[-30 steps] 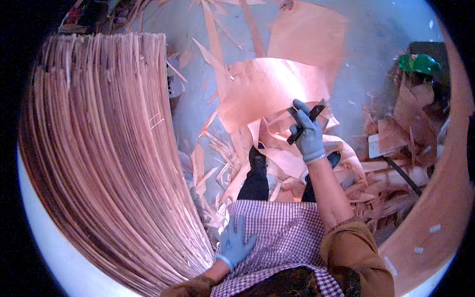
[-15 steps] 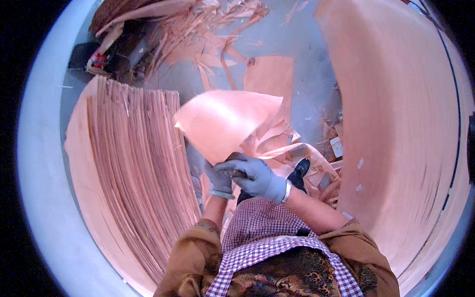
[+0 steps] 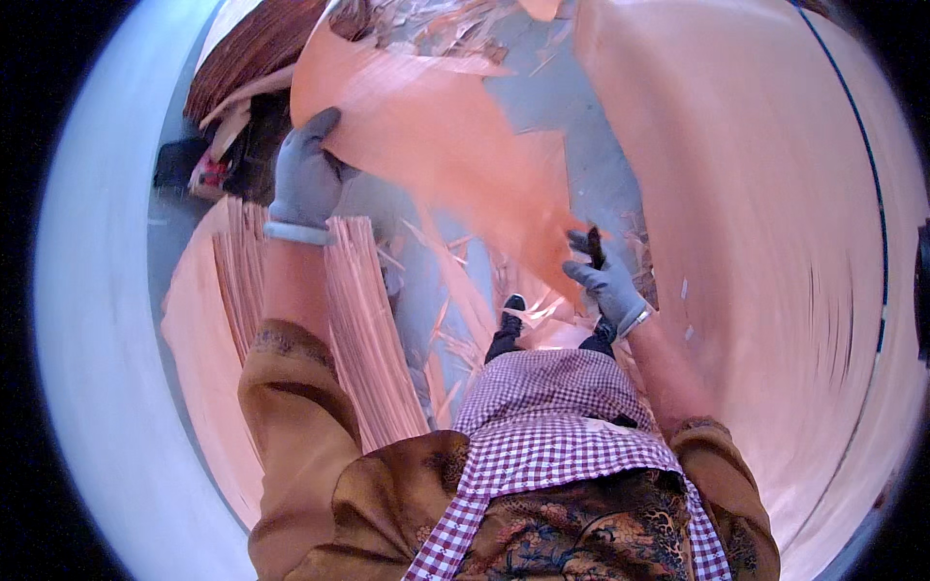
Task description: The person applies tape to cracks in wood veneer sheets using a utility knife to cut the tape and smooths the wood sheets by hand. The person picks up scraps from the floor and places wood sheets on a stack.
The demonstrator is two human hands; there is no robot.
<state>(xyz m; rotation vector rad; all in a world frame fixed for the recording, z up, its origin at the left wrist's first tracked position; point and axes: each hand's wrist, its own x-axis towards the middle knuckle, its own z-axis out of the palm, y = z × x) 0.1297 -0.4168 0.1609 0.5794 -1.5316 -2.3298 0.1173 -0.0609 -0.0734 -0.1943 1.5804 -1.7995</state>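
Note:
My left hand (image 3: 308, 172), in a grey glove, is closed on the upper-left edge of a thin orange wood veneer sheet (image 3: 426, 136). The sheet slants down to the right across the middle, partly blurred. My gloved right hand (image 3: 605, 286) is at the sheet's lower right end, fingers bent round a dark, narrow tool (image 3: 596, 247); whether it also grips the sheet I cannot tell. Below my left hand stands a stack of veneer sheets (image 3: 373, 329) with ragged edges.
A large pale veneer surface (image 3: 746, 242) fills the right side, crossed by a dark line. Veneer scraps (image 3: 455, 281) litter the grey floor (image 3: 528, 97) around my feet. Dark curled wood (image 3: 247, 53) and a red object (image 3: 208, 169) are at the upper left.
My left hand has moved from low at my body up and forward to the left with the sheet, which is spread out now. My right hand has moved right, still holding the tool.

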